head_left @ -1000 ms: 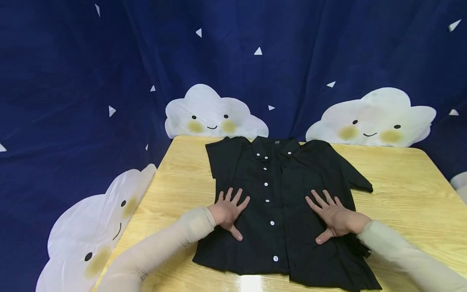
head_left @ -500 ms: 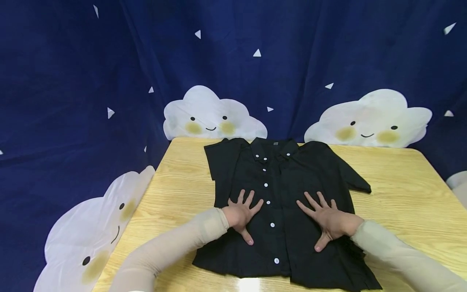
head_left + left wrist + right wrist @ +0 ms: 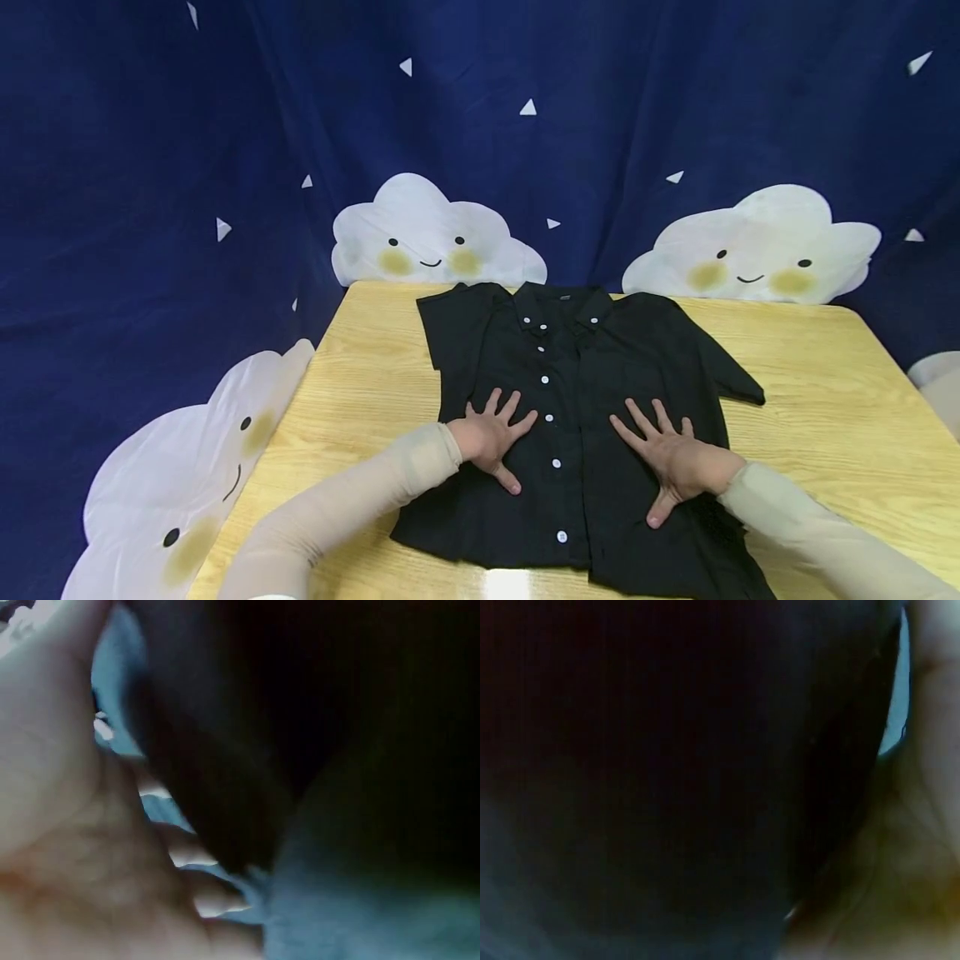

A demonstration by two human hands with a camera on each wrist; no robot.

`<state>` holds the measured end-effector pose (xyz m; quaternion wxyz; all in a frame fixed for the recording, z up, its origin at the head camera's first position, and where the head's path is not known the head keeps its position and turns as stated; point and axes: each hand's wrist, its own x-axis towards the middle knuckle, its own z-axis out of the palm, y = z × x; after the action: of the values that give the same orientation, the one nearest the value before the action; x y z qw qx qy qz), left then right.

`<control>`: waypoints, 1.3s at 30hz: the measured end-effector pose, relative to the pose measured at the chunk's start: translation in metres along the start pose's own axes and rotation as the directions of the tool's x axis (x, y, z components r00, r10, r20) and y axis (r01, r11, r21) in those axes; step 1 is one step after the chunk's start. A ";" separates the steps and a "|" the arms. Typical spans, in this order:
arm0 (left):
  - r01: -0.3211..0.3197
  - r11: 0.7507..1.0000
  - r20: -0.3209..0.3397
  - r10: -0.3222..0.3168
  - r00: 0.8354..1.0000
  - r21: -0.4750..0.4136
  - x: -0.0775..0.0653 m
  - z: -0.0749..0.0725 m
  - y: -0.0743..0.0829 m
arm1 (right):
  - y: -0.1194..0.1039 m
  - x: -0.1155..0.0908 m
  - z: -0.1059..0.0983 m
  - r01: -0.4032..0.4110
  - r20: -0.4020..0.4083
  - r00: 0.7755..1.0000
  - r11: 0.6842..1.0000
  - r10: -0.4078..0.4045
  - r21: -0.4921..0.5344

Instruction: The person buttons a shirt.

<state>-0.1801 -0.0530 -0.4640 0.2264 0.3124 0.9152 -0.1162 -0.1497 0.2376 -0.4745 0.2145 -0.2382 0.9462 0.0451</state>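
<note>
A black short-sleeved button-up shirt (image 3: 615,375) lies spread face up on the table, its collar at the far edge and its front unbuttoned. White buttons run down the left front panel. My left hand (image 3: 487,437) rests flat on that panel with fingers spread, just left of the buttons. On the other panel my right hand (image 3: 675,458) lies with straight, spread fingers. In the left wrist view the palm (image 3: 67,810) and fingertips show against the cloth. The right wrist view is mostly dark, with part of the palm (image 3: 900,847) at the right.
The light wooden table (image 3: 360,367) extends to both sides of the shirt. Behind it hangs a dark blue curtain (image 3: 480,100) with white triangles and smiling clouds. Pale sleeves (image 3: 360,508) cover both forearms.
My left hand has slid right across the shirt toward the buttons. The right hand has shifted slightly left. Both then stay nearly still, and the shirt keeps its shape.
</note>
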 end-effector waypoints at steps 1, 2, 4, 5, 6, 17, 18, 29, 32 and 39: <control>0.003 1.000 -0.006 -0.003 1.000 -0.002 0.000 0.000 -0.001 | 0.000 0.000 0.001 0.001 -0.002 1.000 1.000 -0.001 0.000; 0.008 1.000 -0.011 -0.008 1.000 0.000 -0.001 -0.001 -0.001 | 0.000 0.000 0.002 0.001 -0.004 1.000 1.000 -0.001 -0.004; 0.024 1.000 -0.028 -0.024 0.999 0.016 -0.001 0.000 -0.003 | -0.001 0.000 0.005 0.000 -0.013 1.000 1.000 0.000 -0.013; 0.037 0.999 -0.034 -0.036 0.999 0.024 0.000 0.001 -0.004 | -0.001 0.000 0.006 -0.003 -0.018 1.000 1.000 0.003 -0.022; 0.051 0.998 -0.034 -0.050 0.998 0.028 0.000 0.002 -0.004 | -0.001 0.000 0.006 -0.007 -0.023 1.000 1.000 0.006 -0.025; 0.061 0.997 0.003 -0.061 0.998 -0.057 0.004 0.004 -0.010 | 0.000 -0.003 -0.001 0.011 0.007 1.000 1.000 -0.011 0.020; 0.050 0.995 -0.006 -0.051 0.999 -0.082 0.004 0.002 -0.013 | 0.001 -0.003 -0.005 0.026 0.027 0.999 0.998 -0.027 0.057; 0.141 0.953 -0.268 -0.215 0.939 -0.270 0.044 -0.035 -0.096 | 0.055 0.037 -0.052 0.076 -0.271 0.962 0.985 -0.032 0.155; 0.216 0.931 -0.197 -0.280 0.939 -0.295 0.057 -0.029 -0.118 | 0.074 0.057 -0.053 -0.027 -0.329 0.941 0.987 0.079 0.159; 0.236 0.911 -0.064 -0.272 0.960 -0.337 0.074 -0.022 -0.137 | 0.104 0.080 -0.053 -0.192 -0.096 0.971 0.954 0.219 0.232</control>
<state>-0.3245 -0.1136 -0.4713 0.2075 0.1547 0.9656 0.0255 -0.2822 0.2851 -0.4625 0.1765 -0.1153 0.9761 -0.0529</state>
